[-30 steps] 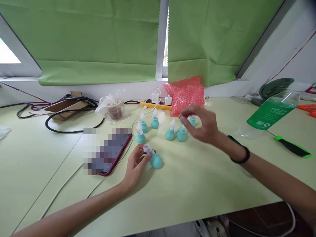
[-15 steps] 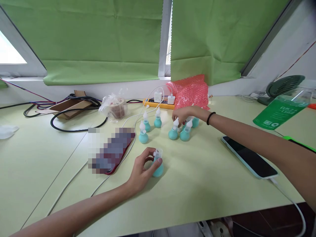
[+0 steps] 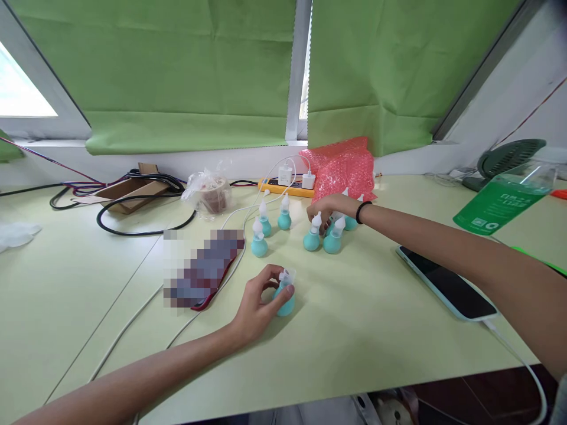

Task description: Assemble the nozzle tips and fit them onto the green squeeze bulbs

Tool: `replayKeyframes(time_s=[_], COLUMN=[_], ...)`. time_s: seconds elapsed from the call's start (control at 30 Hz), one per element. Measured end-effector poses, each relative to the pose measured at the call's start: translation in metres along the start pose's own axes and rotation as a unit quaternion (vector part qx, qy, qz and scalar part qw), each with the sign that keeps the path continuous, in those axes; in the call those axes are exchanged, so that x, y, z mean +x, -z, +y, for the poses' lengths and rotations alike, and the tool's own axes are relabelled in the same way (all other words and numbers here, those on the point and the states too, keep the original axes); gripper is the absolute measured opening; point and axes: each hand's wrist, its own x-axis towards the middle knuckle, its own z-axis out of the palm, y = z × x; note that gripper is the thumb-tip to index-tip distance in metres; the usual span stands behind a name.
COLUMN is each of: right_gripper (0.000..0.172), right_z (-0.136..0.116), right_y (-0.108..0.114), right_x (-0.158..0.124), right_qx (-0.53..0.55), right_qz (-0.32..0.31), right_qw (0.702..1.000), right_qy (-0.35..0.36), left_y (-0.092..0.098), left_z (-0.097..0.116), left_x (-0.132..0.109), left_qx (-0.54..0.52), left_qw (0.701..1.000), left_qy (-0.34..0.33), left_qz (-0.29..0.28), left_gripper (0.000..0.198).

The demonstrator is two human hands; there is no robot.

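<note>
Now left fingers hold teal bulb.

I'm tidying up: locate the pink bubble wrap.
In the head view, the pink bubble wrap lies right of centre, beside the yellow power strip and beyond the right hand.

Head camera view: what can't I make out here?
In the head view:
What the right hand grips, if anything: hidden by the hand and turquoise bottles.
What the red-cased phone shows: masked by pixel blocks.
Green-edged tool: partly behind the right forearm, cut by the right edge.
</note>
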Motion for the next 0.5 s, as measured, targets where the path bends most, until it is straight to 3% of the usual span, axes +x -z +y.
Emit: replayKeyframes(time_s=[0.17,0.23,0.3,0.4,0.43,0.5], right_gripper=[0.021,0.018,0.017,0.015,0.016,0.020], right_z=[0.005,0.006,0.001,-0.021,-0.031,-0.054], right_y=[0.018,0.029,0.038,0.035,0.027,0.001], right_x=[0.006,0.004,-0.004,-0.030,-0.041,-0.063], right_qx=[-0.013,-0.018,0.004,0.131,0.191,0.327], right_qz=[-0.008,0.020,0.129,0.350,0.376,0.354], right_qw=[1.000,1.000,0.991,0.926,0.904,0.871], right_qy=[0.000,0.006,0.017,0.045,0.065,0.101], left_y=[0.000,-0.001,-0.001,0.000,0.000,0.001], left_z=[-0.001,-0.002,-0.003,-0.003,-0.003,-0.002], left_x=[0.000,0.000,0.000,-0.001,-0.001,-0.002], left_qx=[0.001,0.002,0.008,0.029,0.039,0.063], left_qw=[1.000,1.000,1.000,0.999,0.999,0.998], left_qy=[-0.004,0.000,0.008,0.011,0.009,-0.001], left_qz=[0.005,0.003,0.003,0.010,0.011,0.011], left_gripper=[0.015,0.015,0.016,0.016,0.016,0.015])
